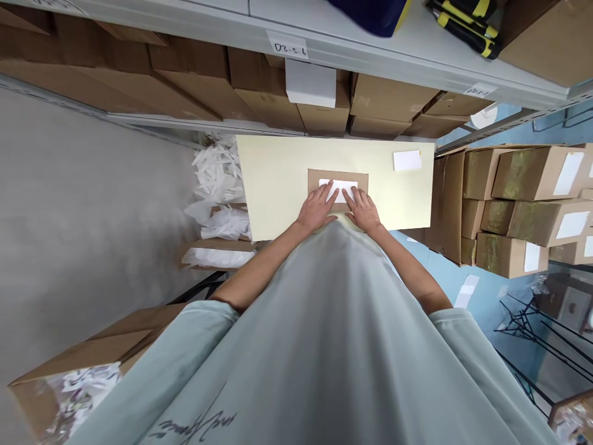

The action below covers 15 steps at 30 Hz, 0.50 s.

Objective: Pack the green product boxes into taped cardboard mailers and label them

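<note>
A flat brown cardboard box [315, 180] lies on the pale yellow tabletop [273, 179] in front of my body. On its top face is a white label [340, 193]. My left hand [317, 207] rests on the left part of the label with fingers spread. From the other side, my right hand [364, 209] touches the label's right part, its fingers also apart. Neither hand grips anything. Farther right on the tabletop lies a small stack of white labels or a white card [407, 161].
Brown cartons [269, 86] and a white box [310, 83] line the shelf behind the table. Yellow-black tools [466, 28] lie on the shelf above. Taped cartons [514, 210] are piled at right. White packing scraps [217, 173] fill the left side, near an open carton [134, 327].
</note>
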Available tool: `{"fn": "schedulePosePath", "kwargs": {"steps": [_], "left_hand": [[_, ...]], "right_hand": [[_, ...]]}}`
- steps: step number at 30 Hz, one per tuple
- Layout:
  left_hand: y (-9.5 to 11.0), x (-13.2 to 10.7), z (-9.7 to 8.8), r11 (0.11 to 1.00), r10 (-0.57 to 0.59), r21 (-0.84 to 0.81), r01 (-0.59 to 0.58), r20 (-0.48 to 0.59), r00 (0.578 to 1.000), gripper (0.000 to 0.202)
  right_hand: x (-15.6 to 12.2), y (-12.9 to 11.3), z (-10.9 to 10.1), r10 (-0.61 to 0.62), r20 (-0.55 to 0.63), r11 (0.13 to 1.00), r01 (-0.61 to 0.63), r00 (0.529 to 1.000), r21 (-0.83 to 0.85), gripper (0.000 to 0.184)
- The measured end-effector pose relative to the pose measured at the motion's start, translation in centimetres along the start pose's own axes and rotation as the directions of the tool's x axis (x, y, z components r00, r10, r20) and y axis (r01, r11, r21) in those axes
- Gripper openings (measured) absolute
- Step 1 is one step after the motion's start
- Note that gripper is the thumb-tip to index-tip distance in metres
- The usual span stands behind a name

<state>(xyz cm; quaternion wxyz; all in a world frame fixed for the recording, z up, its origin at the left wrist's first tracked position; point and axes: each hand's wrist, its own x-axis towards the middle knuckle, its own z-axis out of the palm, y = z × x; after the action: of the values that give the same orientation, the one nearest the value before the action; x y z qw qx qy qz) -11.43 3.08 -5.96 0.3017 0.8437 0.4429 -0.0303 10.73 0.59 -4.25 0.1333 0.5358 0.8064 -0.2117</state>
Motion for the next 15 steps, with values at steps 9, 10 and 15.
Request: {"fn": "schedulePosePath", "kwargs": {"steps": [9,10,15], "left_hand": [[1.0,1.4,0.2,0.997,-0.051,-0.064,0.049,-0.019,0.999,0.089],[0.8,1.0,0.3,0.996,-0.036,-0.082,0.034,-0.025,0.999,0.088],[-2.1,-2.1,1.2,0.982,-0.063,-0.183,0.043,-0.107,0.992,0.104]], "right_hand": [[2.1,-1.2,-0.1,0.068,-0.013,0.995,-0.066,0.998,0.076,0.088],[1.9,-1.0,-0.2,0.063,-0.01,0.993,-0.062,0.998,0.096,0.088],[-0.5,1.4,0.7,0.065,-0.072,0.973,-0.047,0.995,0.226,0.097]]}}
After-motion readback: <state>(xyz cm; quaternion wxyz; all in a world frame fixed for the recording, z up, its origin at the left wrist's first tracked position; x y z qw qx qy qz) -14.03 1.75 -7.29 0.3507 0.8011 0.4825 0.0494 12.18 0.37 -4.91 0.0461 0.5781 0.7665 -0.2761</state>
